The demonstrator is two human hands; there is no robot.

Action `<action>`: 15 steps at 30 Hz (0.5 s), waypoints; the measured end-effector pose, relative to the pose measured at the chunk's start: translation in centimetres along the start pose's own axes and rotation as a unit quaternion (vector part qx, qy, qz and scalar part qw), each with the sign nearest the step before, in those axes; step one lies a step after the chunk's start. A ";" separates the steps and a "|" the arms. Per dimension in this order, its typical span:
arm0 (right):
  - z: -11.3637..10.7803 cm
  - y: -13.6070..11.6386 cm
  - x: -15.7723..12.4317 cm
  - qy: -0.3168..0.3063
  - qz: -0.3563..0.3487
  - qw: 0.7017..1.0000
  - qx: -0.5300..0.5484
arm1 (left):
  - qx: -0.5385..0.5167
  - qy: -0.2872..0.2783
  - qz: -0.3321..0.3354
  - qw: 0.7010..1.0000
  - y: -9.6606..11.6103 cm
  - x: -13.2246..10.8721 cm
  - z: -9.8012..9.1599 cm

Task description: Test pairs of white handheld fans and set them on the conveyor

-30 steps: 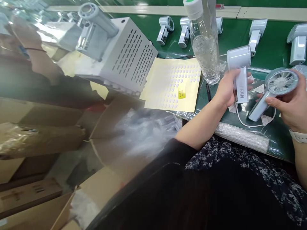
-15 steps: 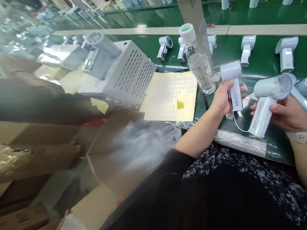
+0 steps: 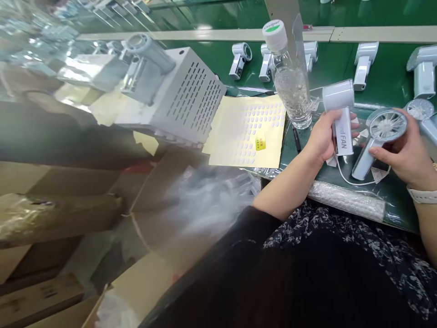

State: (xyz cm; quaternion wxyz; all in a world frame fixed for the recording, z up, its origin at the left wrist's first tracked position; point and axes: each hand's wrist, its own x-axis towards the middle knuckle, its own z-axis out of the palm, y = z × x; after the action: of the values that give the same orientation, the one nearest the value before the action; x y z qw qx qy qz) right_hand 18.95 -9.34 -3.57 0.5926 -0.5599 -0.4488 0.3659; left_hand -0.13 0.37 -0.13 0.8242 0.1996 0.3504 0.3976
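Note:
My left hand (image 3: pixel 321 136) is closed around the handle of a white handheld fan (image 3: pixel 337 96), held upright with its "FAN" lettering partly showing. My right hand (image 3: pixel 414 157) grips a pale blue handheld fan (image 3: pixel 385 126) by the head, its round bladed face turned up and its handle slanting down to the left. Between the two fans, a thin white cable (image 3: pixel 351 183) loops over the green table; where its ends go is hidden. Small white paper pieces with printed triangles lie under the fans.
A water bottle (image 3: pixel 292 93) stands left of my left hand, beside a black pen (image 3: pixel 296 139). Further left are a yellow sticker sheet (image 3: pixel 269 159) and a slotted white metal box (image 3: pixel 191 100). More fans (image 3: pixel 363 66) stand on the green belt behind. Bubble wrap (image 3: pixel 348 199) lines the table edge.
The fan in my right hand has turned: its lettered handle faced me before, and now its bladed face points up. The right hand has shifted to its head. The left hand keeps its hold.

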 end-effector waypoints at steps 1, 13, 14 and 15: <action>-0.3 -0.3 -0.1 0.013 -0.007 1.000 0.008 | 0.003 0.002 -0.001 1.000 0.0 0.0 0.0; -0.5 0.0 0.1 -0.069 -0.045 0.996 -0.020 | 0.038 -0.012 0.038 0.998 -0.2 0.7 -0.5; -0.6 -0.2 -0.2 -0.060 -0.075 0.995 -0.034 | 0.036 -0.014 0.039 0.998 -0.3 0.7 -0.5; -0.6 -0.5 -0.5 -0.047 -0.101 0.992 -0.052 | 0.035 -0.015 0.039 0.999 -0.3 0.7 -0.4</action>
State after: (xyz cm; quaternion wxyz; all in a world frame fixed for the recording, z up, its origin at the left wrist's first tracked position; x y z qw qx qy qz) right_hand 19.33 -10.11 -3.08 0.5749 -0.5241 -0.5489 0.3059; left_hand 0.03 0.73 -0.92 0.8058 0.2479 0.3431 0.4142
